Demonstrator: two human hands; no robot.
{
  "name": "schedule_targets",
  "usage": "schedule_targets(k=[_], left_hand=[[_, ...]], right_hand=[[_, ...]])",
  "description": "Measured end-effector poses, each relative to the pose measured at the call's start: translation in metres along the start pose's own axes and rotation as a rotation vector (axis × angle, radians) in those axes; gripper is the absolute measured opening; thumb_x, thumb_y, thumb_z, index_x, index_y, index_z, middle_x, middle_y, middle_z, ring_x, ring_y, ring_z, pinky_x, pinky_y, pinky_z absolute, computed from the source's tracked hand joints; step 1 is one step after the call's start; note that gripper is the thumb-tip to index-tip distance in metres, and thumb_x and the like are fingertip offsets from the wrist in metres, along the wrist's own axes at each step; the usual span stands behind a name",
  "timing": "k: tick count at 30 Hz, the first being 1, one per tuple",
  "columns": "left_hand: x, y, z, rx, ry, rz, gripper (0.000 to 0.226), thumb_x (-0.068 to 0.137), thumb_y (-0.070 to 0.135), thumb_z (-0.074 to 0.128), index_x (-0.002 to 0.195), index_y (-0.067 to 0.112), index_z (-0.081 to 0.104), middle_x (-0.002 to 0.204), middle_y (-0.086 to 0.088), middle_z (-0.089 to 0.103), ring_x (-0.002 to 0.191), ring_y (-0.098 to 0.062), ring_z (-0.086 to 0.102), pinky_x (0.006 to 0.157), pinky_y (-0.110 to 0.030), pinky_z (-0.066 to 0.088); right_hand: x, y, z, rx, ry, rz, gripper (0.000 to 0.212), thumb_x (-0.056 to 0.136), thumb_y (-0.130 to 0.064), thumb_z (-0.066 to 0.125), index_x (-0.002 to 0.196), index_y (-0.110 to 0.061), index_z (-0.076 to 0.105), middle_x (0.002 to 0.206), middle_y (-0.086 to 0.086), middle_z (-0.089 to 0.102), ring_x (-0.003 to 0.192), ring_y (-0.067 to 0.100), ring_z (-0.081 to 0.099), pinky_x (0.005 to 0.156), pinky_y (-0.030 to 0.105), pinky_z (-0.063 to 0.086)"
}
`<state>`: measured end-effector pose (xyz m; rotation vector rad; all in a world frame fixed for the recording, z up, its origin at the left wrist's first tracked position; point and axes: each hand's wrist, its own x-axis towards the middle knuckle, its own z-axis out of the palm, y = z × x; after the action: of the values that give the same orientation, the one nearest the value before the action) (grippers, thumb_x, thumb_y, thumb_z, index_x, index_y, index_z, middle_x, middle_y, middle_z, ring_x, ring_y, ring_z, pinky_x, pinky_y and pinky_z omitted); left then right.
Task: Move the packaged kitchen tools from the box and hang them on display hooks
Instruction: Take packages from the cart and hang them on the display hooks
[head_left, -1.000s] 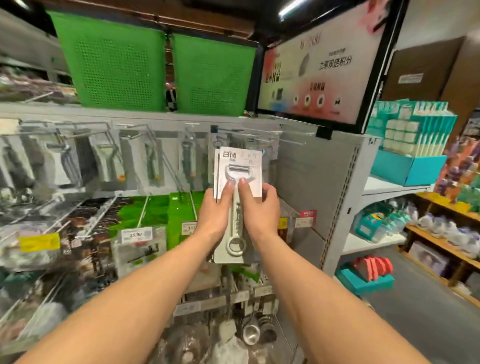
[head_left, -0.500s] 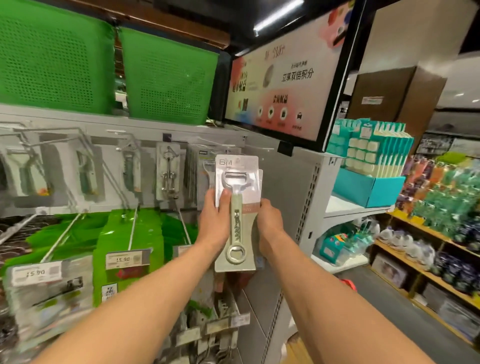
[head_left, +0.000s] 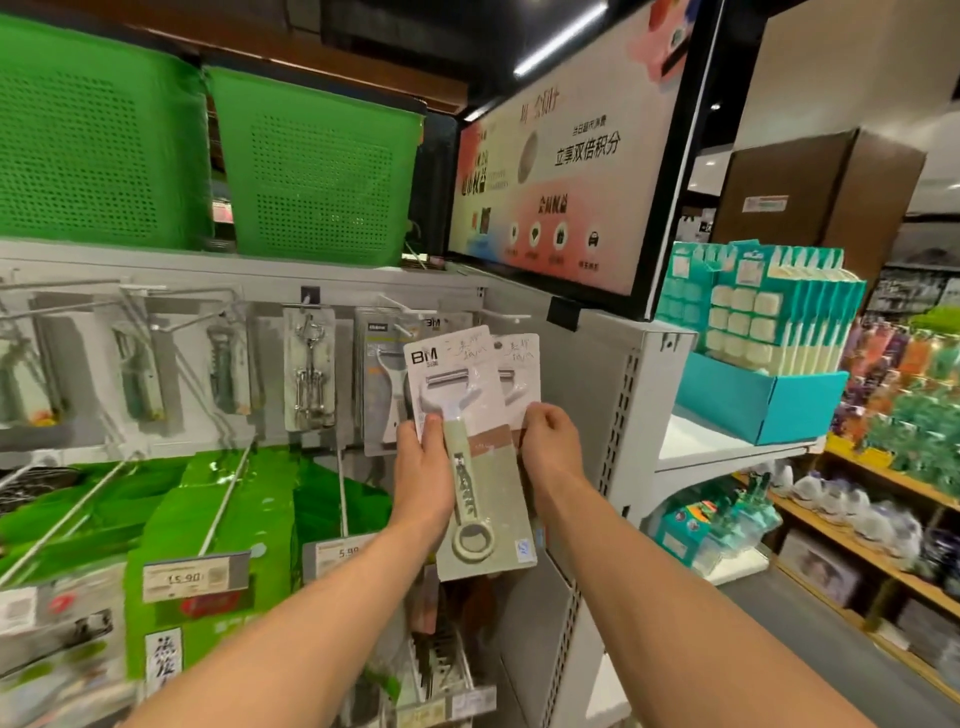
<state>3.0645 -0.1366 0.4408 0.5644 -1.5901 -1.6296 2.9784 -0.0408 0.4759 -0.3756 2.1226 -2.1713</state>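
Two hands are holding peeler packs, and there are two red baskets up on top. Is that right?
Not quite. The baskets on top are green, not red, as the head view shows. The rest is right: there are two of them, and the left hand and right hand do hold peeler packs.

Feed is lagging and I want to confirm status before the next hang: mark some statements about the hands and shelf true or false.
1. The left hand holds a peeler pack with a pale green handle. True.
2. The right hand is empty. False: it pinches a second peeler pack behind the first.
3. Two green baskets sit on top of the display. True.
4. The corkscrew pack hangs right of the held packs. False: it hangs to their left.
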Motion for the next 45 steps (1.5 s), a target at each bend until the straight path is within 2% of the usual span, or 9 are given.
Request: schedule_targets(k=[6, 12, 18, 23, 26, 32, 36, 39, 45], left_hand=[[0.013, -0.007, -0.001, 0.025, 0.039, 0.012, 0.027, 0.109, 0.051, 0.035, 0.124, 0.034, 0.05, 0.113, 0.008, 0.064, 0.106, -0.013, 0.058, 0.088, -0.035, 0.039], [0.011, -0.006, 0.007, 0.043, 0.034, 0.026, 0.029, 0.112, 0.038, 0.034, 0.115, 0.02, 0.057, 0.099, 0.009, 0.062, 0.09, 0.001, 0.055, 0.068, -0.021, 0.036], [0.021, -0.009, 0.012, 0.045, 0.033, 0.048, 0.028, 0.11, 0.041, 0.036, 0.108, 0.029, 0.061, 0.103, 0.008, 0.069, 0.101, -0.009, 0.063, 0.081, -0.033, 0.044], [0.022, -0.002, 0.011, 0.047, 0.034, 0.062, 0.031, 0.111, 0.039, 0.036, 0.114, 0.026, 0.063, 0.102, 0.013, 0.068, 0.098, -0.001, 0.061, 0.075, -0.023, 0.041], [0.026, -0.003, 0.01, 0.035, 0.034, 0.07, 0.032, 0.11, 0.04, 0.037, 0.112, 0.025, 0.065, 0.103, 0.007, 0.072, 0.1, -0.007, 0.065, 0.078, -0.03, 0.044], [0.026, 0.001, 0.012, 0.009, 0.037, 0.088, 0.033, 0.11, 0.04, 0.039, 0.109, 0.021, 0.066, 0.1, 0.005, 0.072, 0.096, -0.008, 0.066, 0.075, -0.03, 0.044], [0.023, 0.005, 0.016, -0.005, 0.038, 0.093, 0.031, 0.11, 0.04, 0.04, 0.11, 0.022, 0.066, 0.099, 0.006, 0.072, 0.096, -0.008, 0.066, 0.075, -0.03, 0.044], [0.02, 0.007, 0.016, -0.017, 0.042, 0.095, 0.03, 0.11, 0.04, 0.041, 0.111, 0.023, 0.065, 0.099, 0.006, 0.072, 0.094, -0.007, 0.067, 0.076, -0.03, 0.045], [0.013, 0.004, 0.009, -0.008, 0.066, 0.124, 0.024, 0.111, 0.032, 0.042, 0.116, 0.023, 0.064, 0.104, 0.01, 0.07, 0.098, -0.002, 0.063, 0.075, -0.024, 0.043]], right_hand=[[0.015, 0.01, 0.003, 0.007, 0.027, -0.11, 0.02, 0.109, -0.025, 0.044, 0.105, -0.019, 0.062, 0.102, 0.002, 0.071, 0.092, 0.018, 0.067, 0.075, 0.03, 0.053], [0.023, 0.018, 0.003, 0.031, 0.069, -0.13, 0.02, 0.108, -0.026, 0.044, 0.105, -0.019, 0.063, 0.101, -0.001, 0.069, 0.091, 0.014, 0.064, 0.072, 0.029, 0.048], [0.04, 0.022, 0.008, -0.059, 0.037, -0.103, 0.022, 0.107, -0.03, 0.046, 0.104, -0.019, 0.065, 0.101, 0.0, 0.07, 0.094, 0.018, 0.065, 0.081, 0.034, 0.053], [0.054, 0.022, 0.01, -0.165, 0.022, -0.067, 0.025, 0.107, -0.033, 0.049, 0.104, -0.019, 0.07, 0.1, -0.001, 0.073, 0.094, 0.019, 0.067, 0.088, 0.037, 0.054], [0.058, 0.018, 0.011, -0.19, -0.003, -0.013, 0.029, 0.107, -0.035, 0.049, 0.112, -0.018, 0.071, 0.104, 0.0, 0.074, 0.097, 0.019, 0.067, 0.095, 0.04, 0.054], [0.039, 0.015, 0.011, -0.045, 0.244, -0.208, 0.019, 0.105, -0.035, 0.056, 0.11, -0.019, 0.062, 0.106, -0.004, 0.066, 0.101, 0.018, 0.065, 0.083, 0.028, 0.048], [0.019, 0.011, 0.006, 0.044, 0.025, -0.217, 0.038, 0.104, -0.051, 0.054, 0.098, -0.015, 0.067, 0.091, 0.002, 0.074, 0.084, 0.016, 0.071, 0.071, 0.027, 0.055], [0.014, 0.008, 0.0, 0.166, -0.172, -0.123, 0.036, 0.104, -0.041, 0.06, 0.1, -0.007, 0.073, 0.092, 0.008, 0.078, 0.082, 0.019, 0.075, 0.075, 0.032, 0.062], [0.009, 0.003, -0.003, 0.258, -0.091, -0.117, 0.029, 0.107, -0.027, 0.057, 0.106, -0.001, 0.07, 0.092, 0.009, 0.077, 0.069, 0.005, 0.07, 0.062, 0.02, 0.057]])
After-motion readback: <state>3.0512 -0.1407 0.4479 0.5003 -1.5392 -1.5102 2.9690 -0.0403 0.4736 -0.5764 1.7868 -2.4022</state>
